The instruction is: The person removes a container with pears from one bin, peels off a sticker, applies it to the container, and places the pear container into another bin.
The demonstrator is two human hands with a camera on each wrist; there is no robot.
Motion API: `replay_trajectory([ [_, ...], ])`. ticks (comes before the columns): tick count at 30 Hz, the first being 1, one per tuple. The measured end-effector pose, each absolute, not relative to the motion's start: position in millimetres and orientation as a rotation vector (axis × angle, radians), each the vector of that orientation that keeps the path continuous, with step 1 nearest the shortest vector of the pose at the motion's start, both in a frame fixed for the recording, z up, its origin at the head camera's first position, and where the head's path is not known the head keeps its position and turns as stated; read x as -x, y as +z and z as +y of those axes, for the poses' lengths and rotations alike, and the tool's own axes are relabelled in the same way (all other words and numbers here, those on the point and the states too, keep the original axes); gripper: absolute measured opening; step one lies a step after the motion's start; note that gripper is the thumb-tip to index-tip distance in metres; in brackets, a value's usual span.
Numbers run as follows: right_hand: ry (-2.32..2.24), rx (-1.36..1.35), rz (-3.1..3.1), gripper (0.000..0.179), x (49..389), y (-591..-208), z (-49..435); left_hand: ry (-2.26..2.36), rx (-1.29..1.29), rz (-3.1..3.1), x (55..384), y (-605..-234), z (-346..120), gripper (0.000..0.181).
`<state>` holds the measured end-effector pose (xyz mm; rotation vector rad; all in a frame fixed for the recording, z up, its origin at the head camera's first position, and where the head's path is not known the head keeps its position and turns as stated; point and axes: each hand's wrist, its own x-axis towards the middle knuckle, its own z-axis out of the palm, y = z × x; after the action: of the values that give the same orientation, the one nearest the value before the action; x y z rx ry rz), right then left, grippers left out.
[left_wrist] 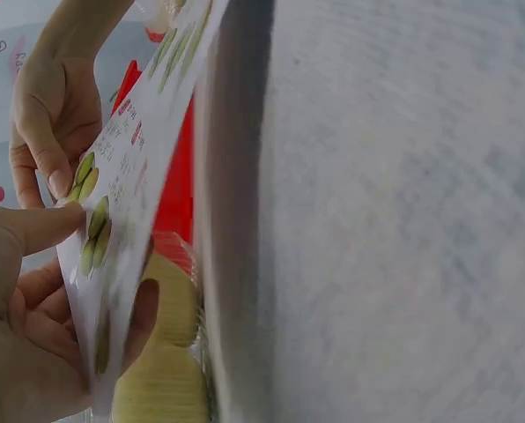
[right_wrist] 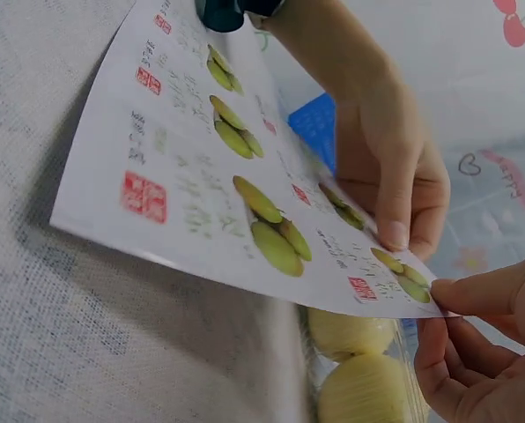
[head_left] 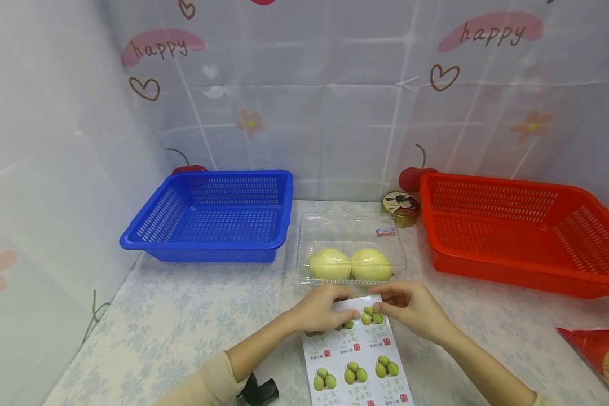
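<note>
Sheet of fruit pictures: the printed sheet (head_left: 357, 355) is between the two hands, on the near side of the clear box, its far end raised off the surface (head_left: 172, 316). Held printed side up, it shows its rows of green fruit plainly.
Left hand: the left hand (head_left: 321, 307) pinches the sheet near its far edge, thumb on the print and fingers beneath, which probably steadies that side.
Right hand: the right hand (head_left: 411, 310) pinches the far right corner between thumb and fingers, a narrow grip that seems suited to thin paper.
Clear box: the clear box (head_left: 335, 231) sits just beyond the hands, seemingly within easy reach; its walls presumably keep the two pale yellow fruits (head_left: 330, 265) from rolling.
Baskets: the blue basket (head_left: 203, 246) stands left and the red basket (head_left: 512, 275) right, leaving the middle for handwork.
Round tin: the tin (head_left: 401, 210) sits between box and red basket.
</note>
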<state>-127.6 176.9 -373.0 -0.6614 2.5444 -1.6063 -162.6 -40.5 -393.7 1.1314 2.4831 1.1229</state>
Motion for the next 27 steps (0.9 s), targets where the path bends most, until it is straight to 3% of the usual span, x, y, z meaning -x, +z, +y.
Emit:
replay_trajectory([
  [11, -1.585, 0.846, 2.695, 0.018, 124, -369, 168, 1.374, -1.005, 2.166, 167, -381, -44, 0.015],
  [18, -1.510, 0.988, 2.816, 0.025, 125, -372, 164, 1.393, -0.975, 2.214, 167, -376, -45, 0.017],
  [27, -1.443, 0.980, 2.820, 0.027, 124, -371, 165, 1.440, -0.985, 2.164, 167, -372, -47, 0.018],
])
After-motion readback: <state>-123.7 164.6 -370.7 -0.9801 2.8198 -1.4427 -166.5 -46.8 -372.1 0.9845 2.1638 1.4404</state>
